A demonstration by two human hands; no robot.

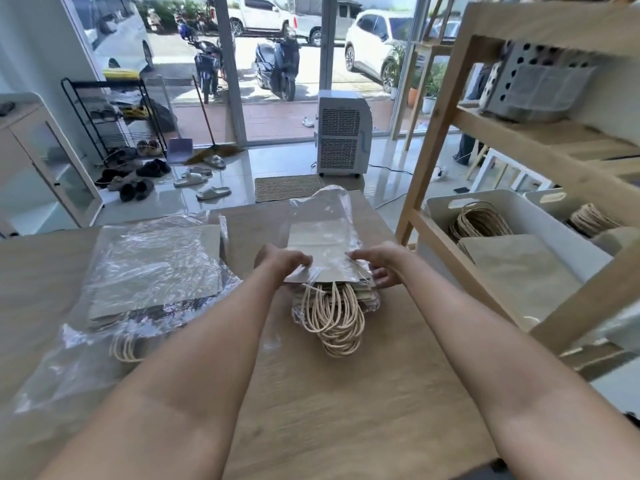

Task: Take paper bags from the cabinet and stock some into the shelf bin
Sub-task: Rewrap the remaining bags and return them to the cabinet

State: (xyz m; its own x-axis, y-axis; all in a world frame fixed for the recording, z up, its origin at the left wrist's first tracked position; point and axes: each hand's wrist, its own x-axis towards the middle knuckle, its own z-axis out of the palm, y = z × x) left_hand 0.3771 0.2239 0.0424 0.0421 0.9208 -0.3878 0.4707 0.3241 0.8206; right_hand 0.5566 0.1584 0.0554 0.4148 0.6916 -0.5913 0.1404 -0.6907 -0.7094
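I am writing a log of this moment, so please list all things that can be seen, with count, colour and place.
small bag pack: one, brown in clear plastic, table centre, handles toward the person
large bag pack: one, brown in clear plastic, table left
table: one, light wood
shelf unit: one, light wood, right
bin: one, white, lower shelf, holds brown bags
cooler: one, white, by the glass door
shoe rack: one, black, left
left hand: on the small pack
right hand: on the small pack

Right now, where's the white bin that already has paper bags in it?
The white bin sits on the wooden shelf's lower level at the right of the head view, just beyond the right hand and beside the table.
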